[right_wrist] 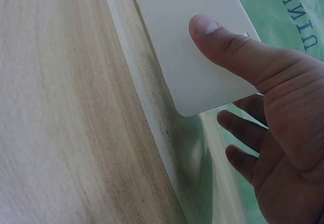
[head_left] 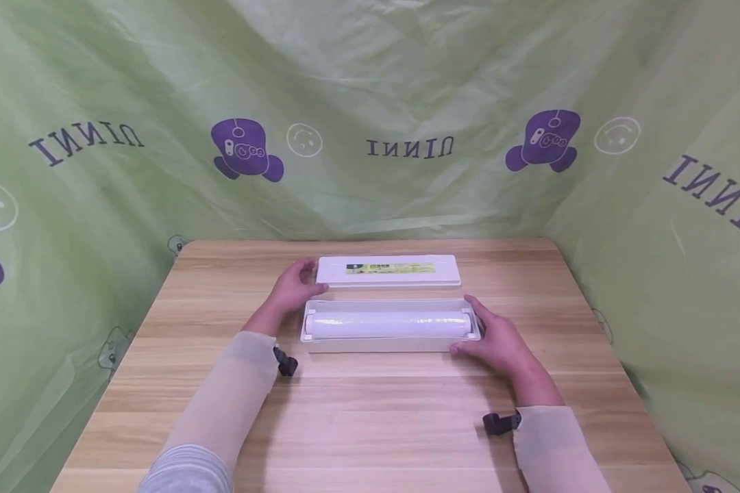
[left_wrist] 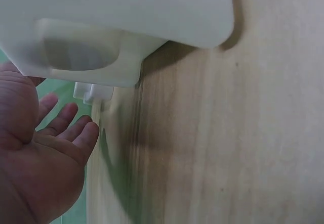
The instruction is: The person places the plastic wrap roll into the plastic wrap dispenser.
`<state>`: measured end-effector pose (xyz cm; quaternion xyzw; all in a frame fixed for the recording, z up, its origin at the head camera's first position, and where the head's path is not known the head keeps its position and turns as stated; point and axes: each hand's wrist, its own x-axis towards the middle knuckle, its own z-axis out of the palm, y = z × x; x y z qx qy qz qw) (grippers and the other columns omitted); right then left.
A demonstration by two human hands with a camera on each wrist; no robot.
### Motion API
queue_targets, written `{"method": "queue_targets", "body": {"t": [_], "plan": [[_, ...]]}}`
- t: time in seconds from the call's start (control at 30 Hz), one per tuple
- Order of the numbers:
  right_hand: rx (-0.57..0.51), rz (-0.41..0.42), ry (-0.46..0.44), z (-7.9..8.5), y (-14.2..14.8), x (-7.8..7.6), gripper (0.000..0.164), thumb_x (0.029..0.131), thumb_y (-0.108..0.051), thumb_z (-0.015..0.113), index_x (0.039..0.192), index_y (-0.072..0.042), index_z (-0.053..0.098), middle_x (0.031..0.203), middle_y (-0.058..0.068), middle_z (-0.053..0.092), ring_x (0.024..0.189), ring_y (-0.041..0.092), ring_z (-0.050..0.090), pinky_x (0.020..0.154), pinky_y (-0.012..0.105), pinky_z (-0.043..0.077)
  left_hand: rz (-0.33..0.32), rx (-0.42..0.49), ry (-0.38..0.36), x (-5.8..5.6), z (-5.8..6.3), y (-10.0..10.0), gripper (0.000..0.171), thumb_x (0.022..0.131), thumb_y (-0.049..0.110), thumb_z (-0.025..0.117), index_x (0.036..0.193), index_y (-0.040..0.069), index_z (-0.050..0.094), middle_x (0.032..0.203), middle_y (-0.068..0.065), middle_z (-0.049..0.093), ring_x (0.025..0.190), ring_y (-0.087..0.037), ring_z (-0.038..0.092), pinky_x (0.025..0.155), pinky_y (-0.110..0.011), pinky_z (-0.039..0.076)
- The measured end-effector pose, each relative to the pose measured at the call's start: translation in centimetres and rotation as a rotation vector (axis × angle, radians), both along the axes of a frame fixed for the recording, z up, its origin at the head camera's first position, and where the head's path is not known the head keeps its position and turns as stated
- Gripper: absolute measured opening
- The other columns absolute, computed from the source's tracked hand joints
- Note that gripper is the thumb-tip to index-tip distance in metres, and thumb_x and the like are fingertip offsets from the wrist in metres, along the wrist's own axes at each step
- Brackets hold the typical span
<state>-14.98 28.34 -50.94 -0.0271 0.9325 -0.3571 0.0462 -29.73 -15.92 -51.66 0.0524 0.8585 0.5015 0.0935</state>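
- The open box [head_left: 388,347] sits on the table [head_left: 376,424], with the white roll [head_left: 388,324] inside it and the lid [head_left: 388,279] lying just behind. A jolt to the box could set the roll knocking against the end walls.
- The right hand [head_left: 499,342] holds the box's right end, thumb on the front wall, other fingers round the back corner. With only that end held, a sharp push or lift would likely swing or tip the box.
- A hard squeeze there might bow the wall, since it looks thin.
- The left hand [head_left: 292,287] is spread wide at the lid's left end, thumb by the front corner, fingers loosely bent; I cannot tell how firmly any of them press. Lifted from that one end, the lid could droop or slip.
- Only a narrow gap parts lid and box, so a lid drawn forward too low might catch the box's back rim.
- A lid lowered askew could hit the roll's ends or the rim and sit crooked.
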Motion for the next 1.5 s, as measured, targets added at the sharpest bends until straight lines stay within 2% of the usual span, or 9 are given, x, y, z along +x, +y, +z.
{"method": "queue_targets", "body": {"t": [0.33, 0.57, 0.7, 0.93, 1.17, 1.5], "plan": [[0.0, -0.005, -0.012, 0.1, 0.0, -0.1, 0.124, 0.067, -0.055, 0.095, 0.166, -0.022, 0.028, 0.151, 0.028, 0.05, 0.138, 0.046, 0.049, 0.117, 0.061, 0.037, -0.035, -0.079, 0.004, -0.9, 0.2, 0.6, 0.097, 0.082, 0.027, 0.088, 0.161, 0.01, 0.034, 0.164, -0.016, 0.037, 0.147, -0.038, 0.039, 0.122, -0.052, 0.033], [-0.001, -0.005, -0.012, 0.1, 0.1, -0.1, 0.123, 0.067, -0.054, 0.094, 0.165, -0.022, 0.028, 0.151, 0.028, 0.05, 0.138, 0.046, 0.048, 0.117, 0.061, 0.036, -0.046, -0.137, 0.026, -1.4, 0.0, 0.7, 0.102, 0.08, 0.029, 0.09, 0.162, 0.011, 0.032, 0.164, -0.018, 0.036, 0.151, -0.039, 0.032, 0.125, -0.054, 0.026], [-0.001, -0.005, -0.004, 0.0, 0.1, -0.1, 0.122, 0.068, -0.053, 0.094, 0.165, -0.022, 0.028, 0.15, 0.029, 0.051, 0.138, 0.046, 0.049, 0.117, 0.061, 0.036, -0.064, -0.131, 0.033, -1.7, -0.4, 0.8, 0.107, 0.077, 0.027, 0.092, 0.163, 0.009, 0.03, 0.164, -0.019, 0.035, 0.152, -0.038, 0.031, 0.126, -0.051, 0.024], [-0.002, -0.002, 0.009, -0.2, 0.2, -0.1, 0.121, 0.068, -0.051, 0.095, 0.165, -0.022, 0.029, 0.149, 0.029, 0.052, 0.136, 0.047, 0.05, 0.116, 0.062, 0.037, -0.099, -0.087, 0.047, -2.3, -0.9, 1.0, 0.111, 0.074, 0.018, 0.093, 0.162, 0.004, 0.028, 0.159, -0.023, 0.041, 0.146, -0.038, 0.04, 0.125, -0.049, 0.028], [0.013, 0.002, 0.019, -0.1, 0.1, 0.0, 0.121, 0.068, -0.05, 0.095, 0.164, -0.019, 0.03, 0.148, 0.03, 0.052, 0.134, 0.048, 0.052, 0.115, 0.062, 0.039, -0.114, -0.146, 0.072, -2.8, -1.3, 0.9, 0.117, 0.069, 0.022, 0.097, 0.162, 0.005, 0.028, 0.159, -0.023, 0.04, 0.146, -0.041, 0.037, 0.125, -0.053, 0.028], [0.0, 0.001, 0.003, 0.0, 0.0, -0.1, 0.12, 0.068, -0.049, 0.095, 0.165, -0.021, 0.029, 0.149, 0.029, 0.052, 0.136, 0.046, 0.051, 0.117, 0.061, 0.037, -0.141, -0.237, 0.102, -3.3, -1.5, 1.0, 0.114, 0.07, 0.025, 0.096, 0.161, 0.003, 0.031, 0.162, -0.024, 0.034, 0.149, -0.043, 0.031, 0.125, -0.055, 0.025]]}}
